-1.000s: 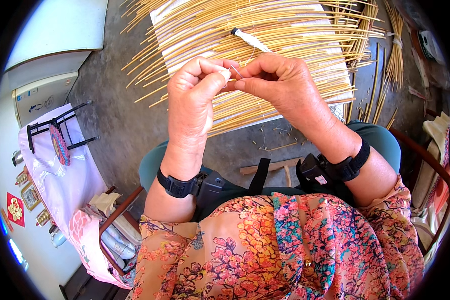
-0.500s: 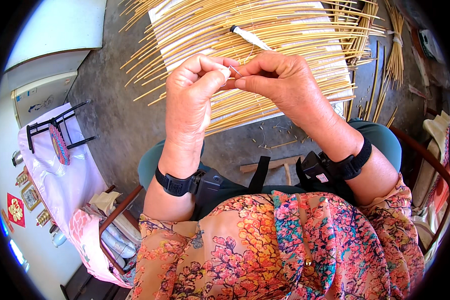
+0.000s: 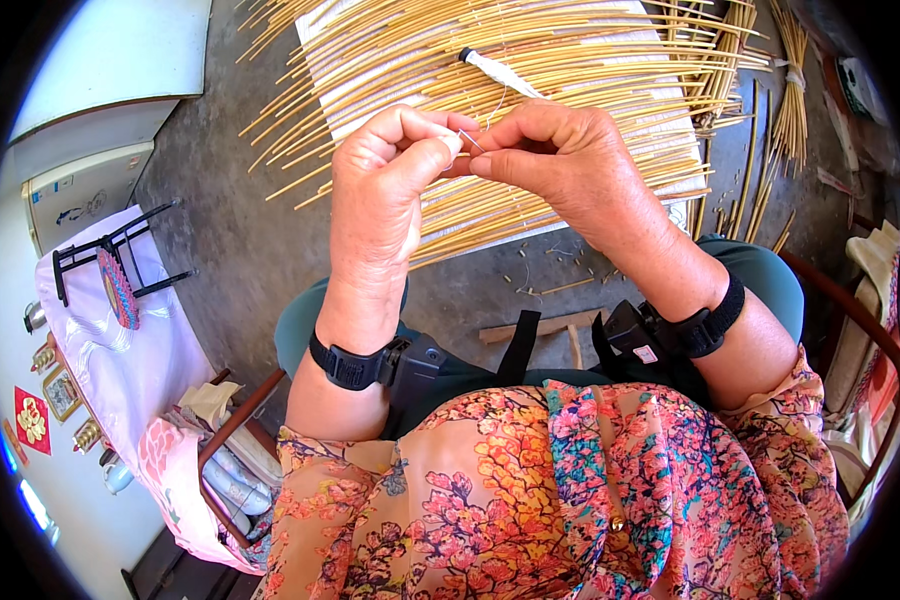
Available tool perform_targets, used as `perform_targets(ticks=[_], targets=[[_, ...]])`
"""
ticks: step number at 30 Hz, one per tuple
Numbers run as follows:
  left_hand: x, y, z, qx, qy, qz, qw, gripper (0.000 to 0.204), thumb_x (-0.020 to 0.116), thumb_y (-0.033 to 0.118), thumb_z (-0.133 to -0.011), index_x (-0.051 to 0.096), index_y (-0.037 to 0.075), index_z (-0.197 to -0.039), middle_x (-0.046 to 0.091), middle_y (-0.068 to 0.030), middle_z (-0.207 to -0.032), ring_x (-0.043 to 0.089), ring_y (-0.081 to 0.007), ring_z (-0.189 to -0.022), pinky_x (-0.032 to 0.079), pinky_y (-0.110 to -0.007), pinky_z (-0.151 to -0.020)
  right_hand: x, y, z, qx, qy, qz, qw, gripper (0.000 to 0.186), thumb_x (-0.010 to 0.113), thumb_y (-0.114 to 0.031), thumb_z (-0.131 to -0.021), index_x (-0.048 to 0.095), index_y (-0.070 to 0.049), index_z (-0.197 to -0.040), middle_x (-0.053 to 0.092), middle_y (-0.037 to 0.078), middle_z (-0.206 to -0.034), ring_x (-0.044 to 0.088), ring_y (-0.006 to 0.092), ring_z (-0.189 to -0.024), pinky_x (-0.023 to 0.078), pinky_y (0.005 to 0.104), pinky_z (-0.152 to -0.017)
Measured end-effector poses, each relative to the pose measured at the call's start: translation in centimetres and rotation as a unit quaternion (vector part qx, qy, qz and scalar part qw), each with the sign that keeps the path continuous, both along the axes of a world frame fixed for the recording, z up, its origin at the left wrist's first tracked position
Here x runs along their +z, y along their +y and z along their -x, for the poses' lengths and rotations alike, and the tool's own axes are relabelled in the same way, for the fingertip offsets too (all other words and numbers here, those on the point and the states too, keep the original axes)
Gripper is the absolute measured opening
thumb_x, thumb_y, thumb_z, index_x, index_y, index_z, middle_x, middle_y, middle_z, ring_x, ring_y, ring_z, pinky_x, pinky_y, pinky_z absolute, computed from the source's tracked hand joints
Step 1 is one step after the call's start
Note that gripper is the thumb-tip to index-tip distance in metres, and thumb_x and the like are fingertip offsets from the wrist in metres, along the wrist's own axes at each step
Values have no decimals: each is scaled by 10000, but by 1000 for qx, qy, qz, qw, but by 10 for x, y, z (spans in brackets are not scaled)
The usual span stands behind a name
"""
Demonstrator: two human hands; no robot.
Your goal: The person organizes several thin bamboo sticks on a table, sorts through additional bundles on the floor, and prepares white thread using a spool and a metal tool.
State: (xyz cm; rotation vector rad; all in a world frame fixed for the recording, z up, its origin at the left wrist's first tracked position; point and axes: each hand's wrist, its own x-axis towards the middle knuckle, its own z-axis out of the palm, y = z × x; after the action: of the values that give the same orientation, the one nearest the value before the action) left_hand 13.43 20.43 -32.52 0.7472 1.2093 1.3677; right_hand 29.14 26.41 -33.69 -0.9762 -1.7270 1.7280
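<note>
Above the row of sticks my two hands meet at the fingertips. My right hand point(image 3: 565, 150) is closed in a pinch on a thin needle point(image 3: 470, 140) that slants up toward the left fingers. My left hand point(image 3: 390, 165) is also pinched shut, with a bit of white thread showing at its thumb; how it grips the thread is mostly hidden. Just beyond the fingers, a bobbin of white thread point(image 3: 505, 75) with a black end lies on the sticks, and a strand runs from it toward my hands. The thin yellow sticks point(image 3: 390, 85) lie side by side on a white board point(image 3: 340, 115).
Tied stick bundles point(image 3: 792, 90) and loose sticks lie on the grey floor at the right. Small stick offcuts point(image 3: 570, 265) are scattered before my knees. Wooden-armed chairs point(image 3: 240, 430) flank me. A black folding stool point(image 3: 120, 255) stands at the left.
Both hands stay almost in place, with only a slight shift at the fingertips. The needle and thread remain between them.
</note>
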Motion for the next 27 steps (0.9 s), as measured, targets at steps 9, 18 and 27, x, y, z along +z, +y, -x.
perform_targets(ticks=[9, 18, 27], targets=[[1, 1, 0, -1, 1, 5, 1000, 62, 536, -10, -784, 577, -15, -738, 620, -152, -881, 615, -158, -756, 537, -297, -713, -5, -1, 3, -28, 39, -14, 999, 143, 713, -105, -725, 661, 21, -768, 558, 34, -619, 474, 73, -594, 416, 245, -546], [1, 2, 1, 1, 5, 3, 1000, 55, 543, -10, -785, 580, -18, -745, 618, -153, -888, 609, -153, -762, 534, -295, -716, 4, 2, 1, 10, 0, -3, 1000, 88, 681, -71, -769, 664, 5, -811, 597, 0, -751, 530, 42, -710, 420, 200, -621], [1, 3, 0, 1, 3, 3, 1000, 53, 550, -4, -791, 590, -20, -761, 621, -152, -892, 616, -158, -758, 536, -293, -714, -1, 2, 2, -30, 28, -24, 999, 146, 719, -114, -719, 666, 10, -776, 577, 42, -630, 487, 77, -585, 419, 246, -531]])
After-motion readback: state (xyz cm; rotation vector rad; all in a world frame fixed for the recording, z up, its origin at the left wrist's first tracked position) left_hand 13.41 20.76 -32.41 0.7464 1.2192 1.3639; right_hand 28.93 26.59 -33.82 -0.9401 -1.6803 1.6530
